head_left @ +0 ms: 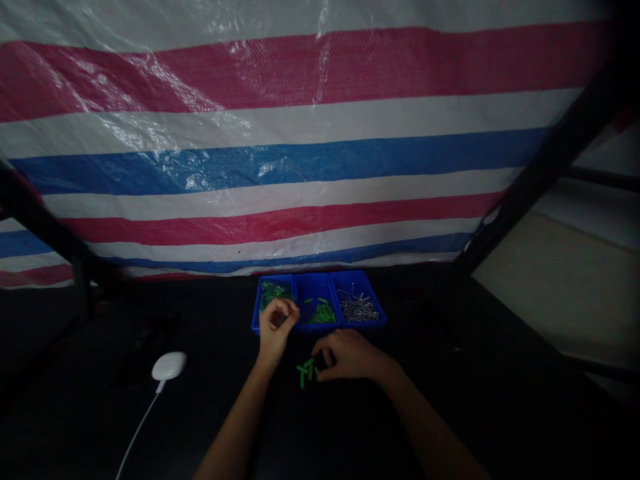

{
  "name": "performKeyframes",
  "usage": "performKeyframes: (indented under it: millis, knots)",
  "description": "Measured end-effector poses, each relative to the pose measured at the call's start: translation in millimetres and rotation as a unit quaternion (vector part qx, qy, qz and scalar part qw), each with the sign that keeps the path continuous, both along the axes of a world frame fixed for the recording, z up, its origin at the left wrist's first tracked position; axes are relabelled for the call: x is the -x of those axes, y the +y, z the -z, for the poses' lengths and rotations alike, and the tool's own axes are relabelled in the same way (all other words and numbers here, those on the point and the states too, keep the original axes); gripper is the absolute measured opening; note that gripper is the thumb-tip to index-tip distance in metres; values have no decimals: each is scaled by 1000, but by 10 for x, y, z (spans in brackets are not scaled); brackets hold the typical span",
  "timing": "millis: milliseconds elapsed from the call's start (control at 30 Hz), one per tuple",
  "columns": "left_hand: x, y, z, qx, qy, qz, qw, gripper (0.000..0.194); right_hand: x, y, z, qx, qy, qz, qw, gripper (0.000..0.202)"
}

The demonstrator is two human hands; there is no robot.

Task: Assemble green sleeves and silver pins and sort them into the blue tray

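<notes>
Head view: grip status?
– Right hand [353, 353]: thumb and finger apart at loose green pegs [302, 380], on table [325, 440] off tray's [315, 285] front edge. Left hand [273, 330]: tips close, over tray's front-left; hold unclear.
Handling?
– Probably light, stiff; pinch mid-length.
Tray?
– Far table edge; left-to-right: translucent green bits [274, 291], more pegs [323, 313], metal pins [359, 308].

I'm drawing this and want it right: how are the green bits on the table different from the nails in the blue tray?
The green bits are green, while the nails look silvery. The green bits look short and stubby; the nails look longer and thinner. The green bits lie on the dark table beside the right hand, but the nails lie inside the blue tray. Both lie loose and jumbled.
</notes>
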State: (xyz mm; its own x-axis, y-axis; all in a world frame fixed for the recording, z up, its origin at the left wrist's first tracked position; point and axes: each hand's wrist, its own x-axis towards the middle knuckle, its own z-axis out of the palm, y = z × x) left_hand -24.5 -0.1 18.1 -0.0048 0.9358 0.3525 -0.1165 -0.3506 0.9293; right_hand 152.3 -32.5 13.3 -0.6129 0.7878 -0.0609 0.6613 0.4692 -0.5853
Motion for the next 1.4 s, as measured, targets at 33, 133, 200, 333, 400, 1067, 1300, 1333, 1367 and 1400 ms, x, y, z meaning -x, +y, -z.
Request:
performKeyframes:
  millis: [33,133,200,333,400,1067,1300,1333,1367,1400]
  knots:
    - [4,5,1,11,-21,2,1000,24,-1,4,12,0,3,-2,1000,35]
    - [11,13,-15,39,-87,24,995,26,0,17,46,0,11,-5,1000,28]
    - [14,13,-37,51,-129,49,989,25,2,23,66,1,17,-9,1000,25]
    - [19,6,-78,59,-182,90,977,22,-2,25,87,0,25,-16,1000,23]
    - [21,2,-89,61,-192,102,974,21,-6,26,87,-2,27,-17,999,20]
    - [32,-2,-87,59,-156,111,980,23,18,-2,45,18,66,-7,998,11]
    - [32,12,-67,60,-160,110,979,23,28,16,-28,-1,158,63,985,11]
    - [32,16,-56,57,-150,107,981,23,25,28,-37,-20,174,86,981,11]
    - [33,20,-44,53,-138,106,983,23,19,42,-39,-39,189,110,975,12]
    - [35,23,-30,48,-125,106,985,23,11,58,-37,-57,205,134,968,12]
